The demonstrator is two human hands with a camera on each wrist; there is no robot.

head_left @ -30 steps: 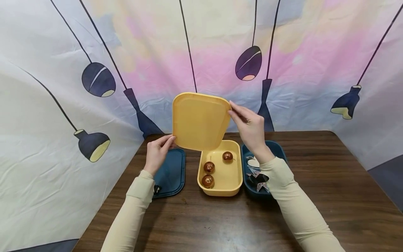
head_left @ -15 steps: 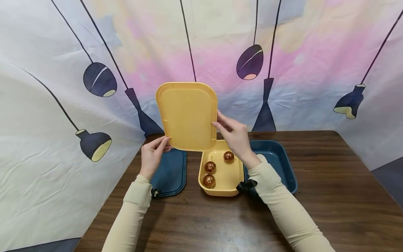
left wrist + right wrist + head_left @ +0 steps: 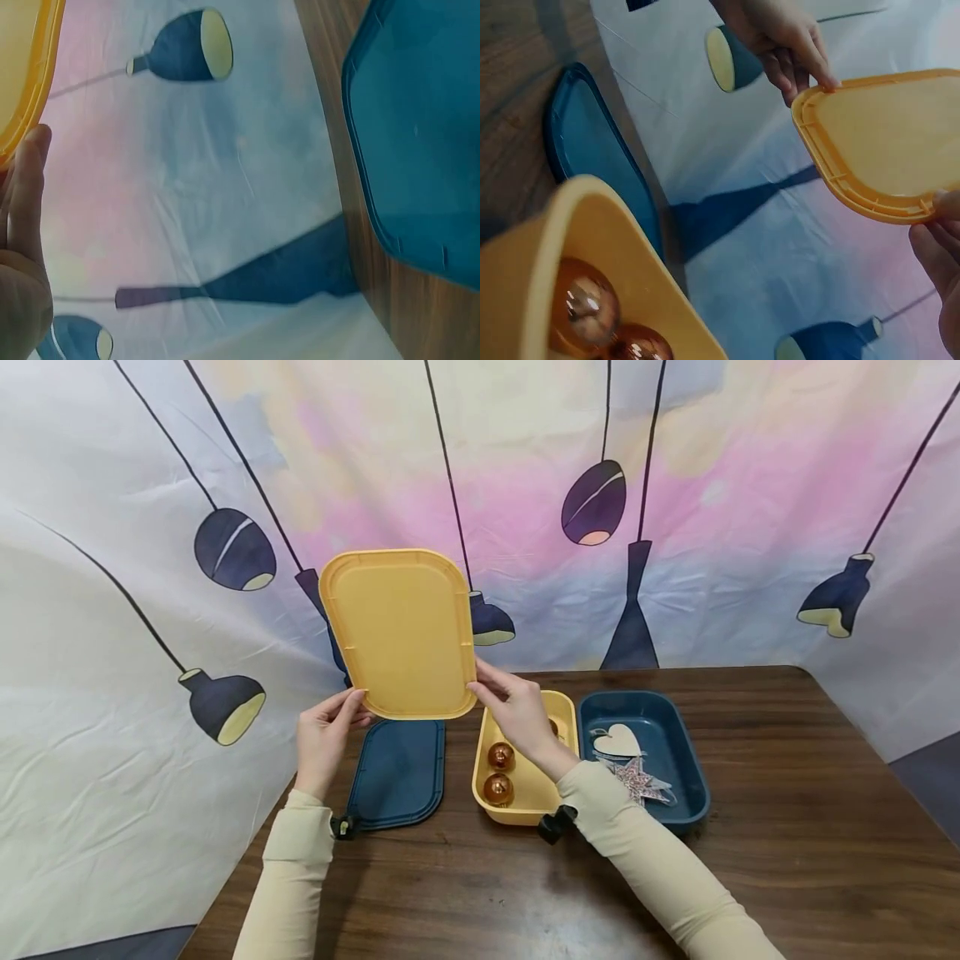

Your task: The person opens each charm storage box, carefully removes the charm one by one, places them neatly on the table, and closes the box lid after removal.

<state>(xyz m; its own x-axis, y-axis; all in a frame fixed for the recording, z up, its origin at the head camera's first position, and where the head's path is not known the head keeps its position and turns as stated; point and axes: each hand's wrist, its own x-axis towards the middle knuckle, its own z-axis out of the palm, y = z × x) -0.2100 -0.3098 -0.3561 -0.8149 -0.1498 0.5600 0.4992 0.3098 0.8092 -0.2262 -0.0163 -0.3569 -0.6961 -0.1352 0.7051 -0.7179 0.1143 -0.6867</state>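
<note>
In the head view a yellow lid (image 3: 405,635) is held upright above the table, its ribbed rim side facing me. My left hand (image 3: 326,731) pinches its lower left corner between thumb and fingers. On the lower right edge my right hand (image 3: 517,710) pinches it too. Below and to the right stands a yellow box (image 3: 536,785) holding shiny copper balls (image 3: 498,789), one partly hidden behind my right hand. The right wrist view shows both hands gripping the lid (image 3: 892,142). A blue lid (image 3: 401,772) lies flat on the table under the yellow one.
Right of the yellow box stands a blue box (image 3: 686,777) with a white heart ornament (image 3: 618,741) and a glittery star ornament (image 3: 637,779). The brown wooden table (image 3: 795,793) meets a lamp-printed cloth (image 3: 720,485) at its back edge.
Both hands have carried the yellow lid leftward, away from above the yellow box to above the blue lid. It has turned from tilted to more upright. The boxes stay put.
</note>
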